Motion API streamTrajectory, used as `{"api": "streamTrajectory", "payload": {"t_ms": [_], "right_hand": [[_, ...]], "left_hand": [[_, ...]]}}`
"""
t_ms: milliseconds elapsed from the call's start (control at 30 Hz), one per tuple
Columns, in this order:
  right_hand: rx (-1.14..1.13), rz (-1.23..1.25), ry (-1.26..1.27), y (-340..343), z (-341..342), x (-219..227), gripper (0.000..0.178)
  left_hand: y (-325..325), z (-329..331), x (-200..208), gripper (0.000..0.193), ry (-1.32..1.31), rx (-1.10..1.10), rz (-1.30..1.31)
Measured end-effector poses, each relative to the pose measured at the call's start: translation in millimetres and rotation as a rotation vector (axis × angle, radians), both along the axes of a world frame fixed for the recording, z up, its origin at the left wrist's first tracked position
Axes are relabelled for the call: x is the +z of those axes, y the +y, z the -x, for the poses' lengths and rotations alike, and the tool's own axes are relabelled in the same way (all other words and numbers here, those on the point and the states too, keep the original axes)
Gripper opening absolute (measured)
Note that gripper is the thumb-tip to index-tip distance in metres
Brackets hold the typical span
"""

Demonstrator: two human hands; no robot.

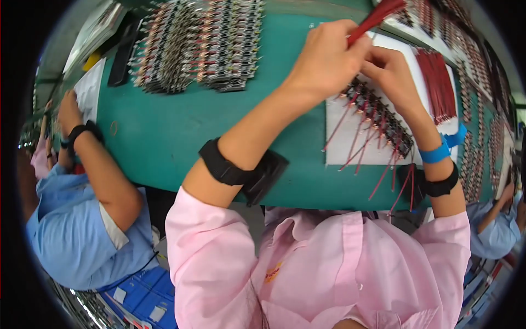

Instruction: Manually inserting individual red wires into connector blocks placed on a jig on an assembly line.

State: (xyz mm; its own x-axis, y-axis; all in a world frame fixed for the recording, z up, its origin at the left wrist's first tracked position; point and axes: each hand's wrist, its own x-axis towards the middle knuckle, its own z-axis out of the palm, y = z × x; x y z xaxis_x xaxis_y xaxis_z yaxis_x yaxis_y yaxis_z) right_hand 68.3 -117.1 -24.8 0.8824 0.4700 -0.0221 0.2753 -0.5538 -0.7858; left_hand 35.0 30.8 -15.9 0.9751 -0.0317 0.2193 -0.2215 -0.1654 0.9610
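My left hand is closed around a bundle of dark red wires that sticks out beyond its fingers. Just right of it, my right hand has its fingers drawn together in a pinch. What sits in that pinch is hidden. Beneath both hands, a slanting row of small black parts lies on a white sheet, and several thin red wires trail from it past the sheet's near edge. Another bundle of red wires rests on the right side of the sheet.
Dense rows of small metal-pinned parts stand at the back of the green table mat. A black tray-like object is left of them. More rows of parts line the right. A person in blue works at the left.
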Motion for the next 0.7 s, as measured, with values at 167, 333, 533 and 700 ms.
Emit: {"api": "streamTrajectory", "payload": {"t_ms": [167,333,533,700], "right_hand": [[-0.026,-0.211,-0.155,0,10,8,0.012],[-0.062,-0.207,-0.075,-5,19,21,0.011],[-0.124,-0.328,-0.024,-6,12,21,0.012],[-0.088,-0.35,0.001,-8,7,24,0.012]], "left_hand": [[-7,-2,-4,0.025,-0.096,0.048,-0.078],[-7,9,-3,0.026,-0.131,0.078,-0.121],[-2,9,-1,0.022,-0.036,-0.024,-0.046],[-2,6,-2,0.019,-0.086,-0.035,-0.012]]}}
